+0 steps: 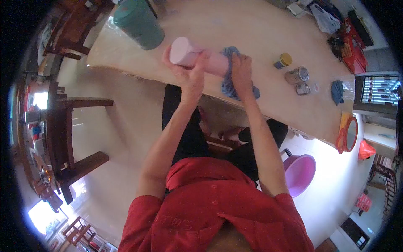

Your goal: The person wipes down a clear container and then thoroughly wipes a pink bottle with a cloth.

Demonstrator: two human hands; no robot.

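A pink cylindrical bottle (215, 63) lies sideways in the air above the near side of the table (268, 38). My left hand (189, 74) is wrapped round its left part, beside the paler round end. At the bottle's other end, my right hand (242, 74) grips a blue cloth (228, 87) pressed against it. Part of the cloth hangs down below my fingers. Whether the fingers of my right hand also touch the bottle is hidden by the cloth.
A green bin-like container (140, 25) stands left on the table. To the right are a yellow-lidded jar (283, 61), a clear jar (297, 75), a smaller one (302, 88), another blue cloth (337, 92) and an orange-framed mirror (347, 134). A purple basin (300, 174) sits below.
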